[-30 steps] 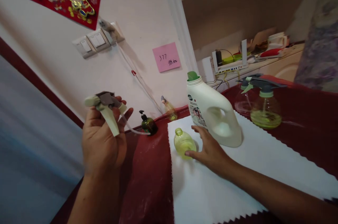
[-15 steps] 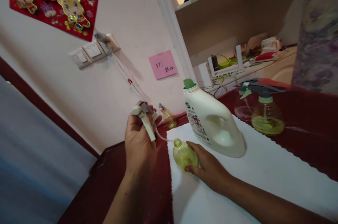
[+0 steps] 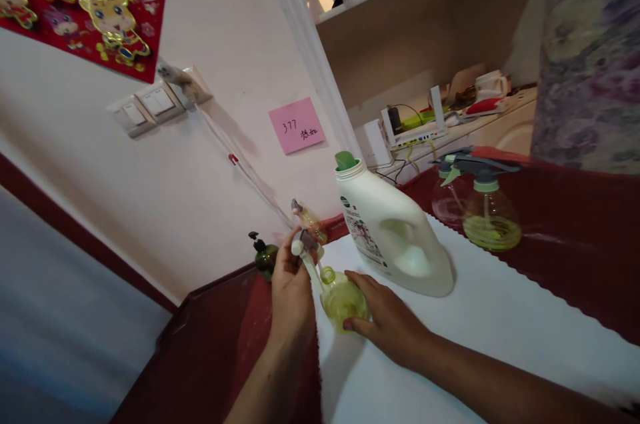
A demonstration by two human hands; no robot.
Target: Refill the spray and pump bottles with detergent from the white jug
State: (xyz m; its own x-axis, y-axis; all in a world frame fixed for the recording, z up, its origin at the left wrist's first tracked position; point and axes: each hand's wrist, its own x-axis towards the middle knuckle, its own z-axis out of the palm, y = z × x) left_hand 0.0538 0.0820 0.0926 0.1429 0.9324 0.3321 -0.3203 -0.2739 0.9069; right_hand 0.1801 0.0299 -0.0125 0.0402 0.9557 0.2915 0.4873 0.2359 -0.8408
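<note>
Two-handed work with a spray head and a small bottle, head view. The yellow-green bottle (image 3: 343, 304) stands just below the middle of the frame on a white sheet (image 3: 450, 357), its neck uncovered. The spray head (image 3: 306, 239) is off the bottle, just left of and above the neck; the two are not yet joined. By this evidence, the parts have been brought together, while seating and fastening the head remain undone. Whether the tube beneath the spray head already enters the neck cannot be told.

Left hand (image 3: 293, 284): the grip is closed on the spray head, fingers behind it and trigger side facing the viewer. Right hand (image 3: 387, 317): the grip is partly open, as wide as the bottle's body, with thumb low on the near side and fingers on the far shoulder, apparently steadying it.

Surroundings: a white jug (image 3: 400, 231) with a green spout (image 3: 345, 160) in its mouth stands behind the right hand. Right of centre, a spray bottle (image 3: 493, 227) with greenish liquid rests on the red tabletop (image 3: 565, 231). A dark pump bottle (image 3: 266, 259) lies left of the spray head.
</note>
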